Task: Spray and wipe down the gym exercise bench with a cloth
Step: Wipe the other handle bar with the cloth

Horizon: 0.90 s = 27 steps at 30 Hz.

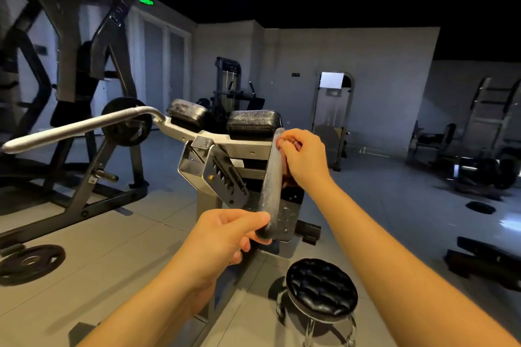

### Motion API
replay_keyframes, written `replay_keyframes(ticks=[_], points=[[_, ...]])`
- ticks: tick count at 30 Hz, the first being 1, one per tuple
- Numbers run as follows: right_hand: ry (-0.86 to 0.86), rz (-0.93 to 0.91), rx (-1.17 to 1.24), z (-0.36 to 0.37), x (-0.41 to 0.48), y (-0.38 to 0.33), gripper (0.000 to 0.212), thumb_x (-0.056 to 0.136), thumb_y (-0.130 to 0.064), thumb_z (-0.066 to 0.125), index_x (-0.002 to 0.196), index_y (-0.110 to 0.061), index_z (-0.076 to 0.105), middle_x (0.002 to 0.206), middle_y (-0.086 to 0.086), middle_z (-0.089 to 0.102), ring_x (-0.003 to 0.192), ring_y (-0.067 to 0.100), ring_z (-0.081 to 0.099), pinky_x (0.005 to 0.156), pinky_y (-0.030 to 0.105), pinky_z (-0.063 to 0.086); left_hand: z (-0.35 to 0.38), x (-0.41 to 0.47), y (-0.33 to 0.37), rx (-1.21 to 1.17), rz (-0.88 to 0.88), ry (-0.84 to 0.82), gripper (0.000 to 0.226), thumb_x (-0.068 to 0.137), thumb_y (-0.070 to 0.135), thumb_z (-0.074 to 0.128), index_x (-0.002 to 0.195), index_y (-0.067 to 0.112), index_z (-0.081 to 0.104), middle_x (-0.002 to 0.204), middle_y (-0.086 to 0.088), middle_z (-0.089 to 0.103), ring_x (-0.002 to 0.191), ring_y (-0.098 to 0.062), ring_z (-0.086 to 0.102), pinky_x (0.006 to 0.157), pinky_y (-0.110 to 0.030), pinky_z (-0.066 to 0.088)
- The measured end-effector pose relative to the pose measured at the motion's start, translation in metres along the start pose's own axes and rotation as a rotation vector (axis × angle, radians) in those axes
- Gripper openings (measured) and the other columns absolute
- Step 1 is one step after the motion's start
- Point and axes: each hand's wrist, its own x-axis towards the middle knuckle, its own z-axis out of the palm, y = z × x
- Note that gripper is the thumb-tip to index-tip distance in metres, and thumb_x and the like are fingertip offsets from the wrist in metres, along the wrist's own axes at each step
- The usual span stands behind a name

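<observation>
A: Entry one. Largest item?
B: Dark steel rack [70,65], far left, running out of the top of the view. A round weight plate [127,122] hangs on it, low down.

A: Next?
B: The exercise bench [234,146], centre, pale metal frame. Two black padded cushions [253,120] sit side by side on top. A long silver handle bar [79,127] reaches from it to the left edge of the view.

A: Floor level?
B: Round black quilted stool [321,287] on chrome legs, lower right, near the base of the bench. A loose plate [31,262] lies flat on the tiles at the lower left.

A: The task item?
B: Grey cloth [272,177], or what reads as one, drawn into a tight narrow roll. It is held steeply upright in front of the bench frame, below the right cushion. Whether it touches the frame I cannot tell.

A: Hands?
B: Left hand [225,236] at the lower end, thumb and curled fingers pinching it. Right hand [303,155] at the upper end, fingers wrapped round the top. Both forearms are bare.
</observation>
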Motion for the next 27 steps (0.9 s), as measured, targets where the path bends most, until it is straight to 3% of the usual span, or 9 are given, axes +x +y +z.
replay_keyframes(ticks=[2,5,11,15,17,19,22,25,27], points=[[-0.067,-0.082,0.095,-0.022,-0.060,-0.020,0.016,0.098,-0.005,0.061,0.098,-0.013,0.075,0.102,0.005,0.063,0.086,0.000,0.061,0.070,0.011,0.050,-0.001,-0.001,-0.001,-0.014,0.000,0.002,0.028,0.094,0.030,0.067,0.093,0.007,0.080,0.062,0.003,0.067,0.059,-0.004,0.048,0.053,-0.014,0.039],[-0.175,-0.286,0.154,-0.042,-0.121,-0.035,0.013,0.097,-0.011,0.067,0.106,-0.017,0.074,0.103,-0.003,0.063,0.100,0.010,0.061,0.088,0.016,0.049,-0.001,0.000,-0.001,-0.009,0.007,-0.001,0.029,0.094,0.032,0.066,0.091,0.008,0.081,0.068,0.001,0.070,0.070,-0.011,0.051,0.064,-0.023,0.040],[-0.033,-0.099,0.159,-0.006,-0.031,-0.001,0.020,0.096,-0.004,0.061,0.094,-0.019,0.074,0.103,0.003,0.066,0.095,0.008,0.061,0.081,0.010,0.045,0.002,0.000,0.001,-0.024,-0.005,0.033,0.027,0.093,0.031,0.067,0.092,0.008,0.081,0.066,0.002,0.070,0.058,-0.003,0.050,0.066,-0.025,0.038],[0.077,0.002,0.082,0.022,0.037,0.026,0.014,0.099,-0.014,0.061,0.102,-0.019,0.074,0.109,0.004,0.066,0.100,0.016,0.060,0.095,0.039,0.053,0.006,0.000,-0.001,-0.076,0.001,0.092,0.024,0.092,0.030,0.070,0.088,0.010,0.081,0.067,-0.001,0.070,0.057,-0.004,0.048,0.063,-0.025,0.039],[0.125,0.078,0.109,0.027,0.035,0.025,0.014,0.099,-0.015,0.062,0.104,-0.018,0.075,0.110,0.002,0.066,0.102,0.017,0.061,0.098,0.045,0.053,0.007,0.000,-0.002,-0.093,0.003,0.103,0.023,0.092,0.029,0.070,0.088,0.009,0.081,0.069,-0.004,0.071,0.057,-0.005,0.046,0.060,-0.023,0.038],[0.135,0.105,0.187,0.020,0.001,0.013,0.016,0.100,-0.014,0.061,0.104,-0.020,0.074,0.110,-0.001,0.066,0.101,0.016,0.062,0.091,0.040,0.057,0.006,-0.001,-0.003,-0.126,0.002,0.088,0.021,0.091,0.027,0.070,0.089,0.009,0.081,0.073,-0.007,0.073,0.058,-0.007,0.044,0.059,-0.023,0.035],[0.055,0.056,0.339,-0.005,-0.082,-0.009,0.016,0.099,-0.009,0.061,0.106,-0.019,0.072,0.110,0.001,0.067,0.099,0.016,0.065,0.078,0.020,0.056,0.003,0.000,-0.005,-0.152,-0.004,0.050,0.021,0.090,0.025,0.071,0.083,0.009,0.082,0.078,-0.013,0.074,0.060,-0.008,0.045,0.061,-0.025,0.034],[0.006,-0.020,0.406,-0.022,-0.131,-0.021,0.017,0.097,-0.006,0.064,0.109,-0.016,0.071,0.108,-0.002,0.070,0.104,0.012,0.067,0.086,0.018,0.055,0.002,0.004,-0.007,-0.167,-0.017,0.030,0.020,0.089,0.026,0.072,0.086,0.009,0.083,0.080,-0.014,0.072,0.061,-0.010,0.045,0.061,-0.025,0.032],[0.000,0.005,0.420,-0.018,-0.114,-0.017,0.014,0.098,-0.005,0.064,0.106,-0.014,0.071,0.105,0.003,0.070,0.096,0.012,0.068,0.078,0.018,0.055,0.002,0.004,-0.006,-0.166,-0.028,0.025,0.022,0.089,0.025,0.072,0.089,0.005,0.082,0.079,-0.014,0.072,0.062,-0.011,0.043,0.060,-0.026,0.030]])
